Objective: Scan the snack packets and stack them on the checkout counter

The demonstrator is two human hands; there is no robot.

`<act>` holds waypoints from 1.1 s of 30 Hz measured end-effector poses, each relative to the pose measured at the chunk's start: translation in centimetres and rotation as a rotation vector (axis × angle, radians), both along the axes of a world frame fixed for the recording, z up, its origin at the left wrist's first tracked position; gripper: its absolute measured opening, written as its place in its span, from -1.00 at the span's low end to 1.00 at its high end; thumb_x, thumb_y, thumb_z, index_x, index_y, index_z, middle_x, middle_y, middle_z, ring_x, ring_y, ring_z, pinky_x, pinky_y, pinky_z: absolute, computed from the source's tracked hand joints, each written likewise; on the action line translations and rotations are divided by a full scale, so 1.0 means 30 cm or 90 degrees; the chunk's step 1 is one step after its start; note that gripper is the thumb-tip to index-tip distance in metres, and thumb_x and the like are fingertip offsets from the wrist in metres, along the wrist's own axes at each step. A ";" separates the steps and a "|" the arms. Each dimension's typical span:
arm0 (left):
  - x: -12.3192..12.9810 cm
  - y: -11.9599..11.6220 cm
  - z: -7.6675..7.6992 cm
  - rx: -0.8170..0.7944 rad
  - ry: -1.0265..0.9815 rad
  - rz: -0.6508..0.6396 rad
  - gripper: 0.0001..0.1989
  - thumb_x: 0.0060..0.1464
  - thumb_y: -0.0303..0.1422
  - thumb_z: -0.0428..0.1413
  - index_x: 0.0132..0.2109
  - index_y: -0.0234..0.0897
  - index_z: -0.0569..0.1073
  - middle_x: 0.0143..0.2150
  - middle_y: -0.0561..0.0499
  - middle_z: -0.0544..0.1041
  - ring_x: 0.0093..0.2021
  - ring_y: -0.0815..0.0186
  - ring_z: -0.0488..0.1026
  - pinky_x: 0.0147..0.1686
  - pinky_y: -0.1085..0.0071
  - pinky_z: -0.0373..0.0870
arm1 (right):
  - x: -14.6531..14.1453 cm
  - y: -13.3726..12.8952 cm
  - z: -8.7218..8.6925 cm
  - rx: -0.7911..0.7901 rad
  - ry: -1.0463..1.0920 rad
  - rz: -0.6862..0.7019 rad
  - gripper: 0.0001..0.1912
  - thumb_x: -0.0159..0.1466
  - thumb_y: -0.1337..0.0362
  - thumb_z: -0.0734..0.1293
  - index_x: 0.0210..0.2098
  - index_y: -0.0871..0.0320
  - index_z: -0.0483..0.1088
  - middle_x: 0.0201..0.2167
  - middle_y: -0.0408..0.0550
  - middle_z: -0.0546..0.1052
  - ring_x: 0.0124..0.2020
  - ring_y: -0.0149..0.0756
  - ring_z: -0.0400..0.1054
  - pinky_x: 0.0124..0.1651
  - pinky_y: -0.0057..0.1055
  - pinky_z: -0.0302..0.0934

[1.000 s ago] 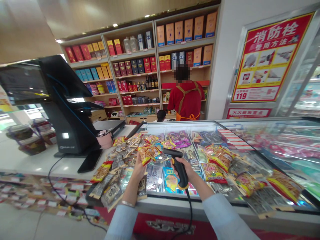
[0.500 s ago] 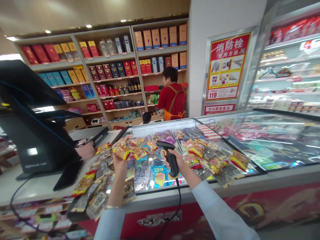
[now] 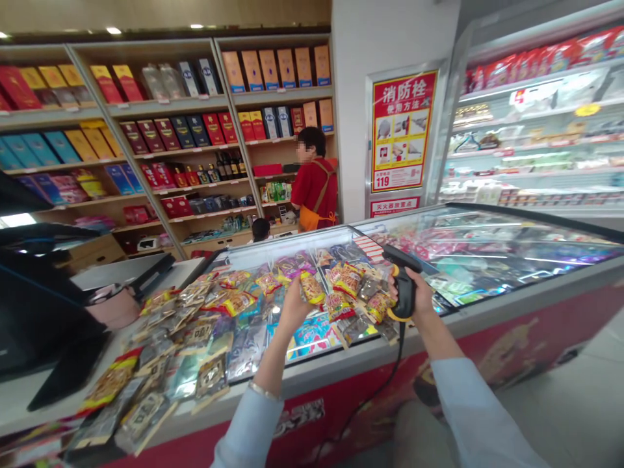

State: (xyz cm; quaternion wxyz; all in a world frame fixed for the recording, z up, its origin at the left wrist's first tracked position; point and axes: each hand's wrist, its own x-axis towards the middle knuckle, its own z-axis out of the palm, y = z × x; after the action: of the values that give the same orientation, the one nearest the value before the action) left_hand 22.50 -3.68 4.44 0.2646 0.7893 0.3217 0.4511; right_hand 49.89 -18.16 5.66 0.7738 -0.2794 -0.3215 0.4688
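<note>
Head view: a left hand and a right hand above a glass-topped freezer [image 3: 536, 325].
Left hand [image 3: 292, 311]: closed around one yellow-and-red snack bag [image 3: 312, 288], fingers and thumb at the side of the bag.
Held bag position: above the freezer glass, just left of the right-hand pile.
Right hand [image 3: 420, 296]: wrapped around the grip of a black-and-yellow handheld scanner [image 3: 405, 292], head uppermost.
Scanner cable [image 3: 380, 389]: runs from the base of the grip down across the freezer's red front.
Right-hand pile [image 3: 340, 307]: yellow-and-red bags mixed with clear packs, lying on the glass between the hands.
Left-hand pile [image 3: 168, 344]: similar bags and clear packs, overlapping, spread to the freezer's left end.
Counter, left: pink cup [image 3: 117, 309] beside a black terminal [image 3: 34, 305].
Background: person in red shirt and orange apron [image 3: 316, 195], near stocked shelves [image 3: 188, 162].
</note>
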 end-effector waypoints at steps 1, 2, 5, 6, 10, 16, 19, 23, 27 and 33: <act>0.064 -0.024 0.000 -0.002 0.031 -0.039 -0.19 -0.24 -0.38 0.31 0.22 -0.28 0.28 0.15 -0.20 0.45 0.18 -0.01 0.37 0.20 0.02 0.25 | 0.032 -0.015 -0.013 0.000 0.004 -0.025 -0.74 0.11 0.06 0.37 -0.36 0.13 0.41 -0.55 -0.14 0.42 -0.69 -0.41 0.23 -0.71 -0.49 0.18; 0.123 -0.048 -0.002 -0.001 0.064 -0.072 -0.14 -0.25 -0.39 0.30 0.26 -0.28 0.25 0.19 -0.23 0.40 0.22 -0.02 0.33 0.23 0.01 0.21 | 0.061 -0.027 -0.028 -0.003 0.009 -0.045 -0.75 0.11 0.08 0.37 -0.36 0.13 0.42 -0.55 -0.14 0.42 -0.68 -0.41 0.24 -0.71 -0.50 0.18; 0.257 -0.121 -0.020 -0.031 0.173 -0.101 0.04 -0.27 -0.40 0.29 0.38 -0.26 0.06 0.37 -0.30 0.16 0.35 -0.11 0.11 0.29 -0.06 0.07 | 0.131 -0.048 -0.080 -0.017 0.023 -0.090 -0.76 0.11 0.09 0.38 -0.37 0.14 0.41 -0.56 -0.14 0.41 -0.68 -0.43 0.24 -0.70 -0.52 0.19; 0.285 -0.145 -0.029 -0.037 0.210 -0.089 0.06 -0.23 -0.36 0.28 0.41 -0.17 0.00 0.42 -0.26 0.05 0.39 -0.15 0.02 0.29 -0.14 0.02 | 0.148 -0.051 -0.099 -0.021 0.028 -0.101 -0.75 0.10 0.09 0.39 -0.37 0.15 0.41 -0.56 -0.15 0.41 -0.67 -0.43 0.24 -0.70 -0.53 0.19; 0.345 -0.213 -0.058 0.025 0.325 -0.014 -0.06 -0.11 -0.10 0.24 0.39 0.15 0.02 0.50 -0.01 -0.22 0.42 -0.31 -0.23 0.21 -0.40 -0.14 | 0.187 -0.048 -0.162 -0.034 0.051 -0.122 -0.72 0.05 0.06 0.42 -0.41 0.15 0.41 -0.56 -0.15 0.42 -0.68 -0.45 0.23 -0.70 -0.54 0.19; 0.399 -0.212 -0.067 0.083 0.365 0.044 -0.09 -0.11 0.06 0.22 0.37 0.17 0.06 0.49 0.01 -0.18 0.41 -0.29 -0.15 0.21 -0.39 -0.09 | 0.197 -0.020 -0.194 -0.044 0.081 -0.134 -0.70 0.03 0.06 0.44 -0.41 0.15 0.40 -0.57 -0.16 0.43 -0.66 -0.44 0.26 -0.67 -0.53 0.23; 0.416 -0.199 -0.069 0.084 0.364 0.035 -0.08 -0.11 0.08 0.21 0.37 0.18 0.04 0.50 0.02 -0.21 0.41 -0.28 -0.14 0.22 -0.38 -0.08 | 0.198 -0.007 -0.194 -0.043 0.079 -0.133 -0.70 0.01 0.07 0.45 -0.40 0.15 0.40 -0.57 -0.15 0.43 -0.67 -0.42 0.26 -0.68 -0.51 0.22; 0.412 -0.187 -0.079 0.075 0.342 0.018 0.02 -0.16 0.11 0.23 0.40 0.08 0.00 0.49 -0.04 -0.17 0.42 -0.25 -0.16 0.25 -0.36 -0.15 | 0.193 -0.007 -0.189 -0.045 0.075 -0.141 -0.71 0.02 0.07 0.44 -0.40 0.14 0.40 -0.58 -0.17 0.42 -0.68 -0.44 0.24 -0.69 -0.53 0.21; 0.398 -0.183 -0.101 0.090 0.299 -0.002 0.17 -0.26 0.14 0.28 0.42 -0.06 -0.05 0.48 -0.16 -0.11 0.43 -0.26 -0.21 0.28 -0.34 -0.26 | 0.182 -0.019 -0.179 -0.052 0.062 -0.144 -0.71 0.01 0.08 0.44 -0.40 0.15 0.40 -0.56 -0.16 0.42 -0.68 -0.45 0.24 -0.69 -0.53 0.21; 0.385 -0.181 -0.120 0.094 0.272 -0.004 0.19 -0.28 0.15 0.28 0.42 -0.09 -0.06 0.47 -0.17 -0.10 0.43 -0.24 -0.23 0.30 -0.32 -0.34 | 0.162 -0.043 -0.161 -0.042 0.048 -0.141 -0.71 0.02 0.06 0.43 -0.39 0.14 0.41 -0.56 -0.16 0.41 -0.68 -0.45 0.22 -0.69 -0.53 0.18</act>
State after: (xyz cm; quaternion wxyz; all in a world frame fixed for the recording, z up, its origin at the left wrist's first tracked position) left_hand 34.03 -9.12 0.83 0.1335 0.8851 0.3341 0.2953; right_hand 54.77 -19.46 0.84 0.8227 -0.3207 -0.2436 0.4013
